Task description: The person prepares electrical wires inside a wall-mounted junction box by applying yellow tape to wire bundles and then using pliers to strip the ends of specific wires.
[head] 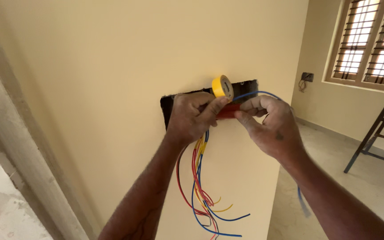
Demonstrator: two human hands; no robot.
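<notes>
Both my hands, left hand (194,118) and right hand (270,129), pinch a red wire (228,111) beside yellow tape roll (222,86) at the wall box (167,104) edge.

Yellow tape roll (222,86), pale inner ring with dark print. Red piece (228,111) pinched between left hand (195,116) and right hand (270,126). Bundle of wires (200,178) in red, yellow and blue, hanging loose; one blue wire (256,93) arching above the right hand. Wall (112,80) plain cream-yellow, no pattern. Wall box (169,106) black inside. Door frame (18,146) grey-white, rough and blotchy. Floor (365,182) pale grey-white. Window (372,40) with brown frame and dark horizontal bars against bright white light. Ladder (381,122) dark brown. Small dark socket (307,77) on the far cream wall.
</notes>
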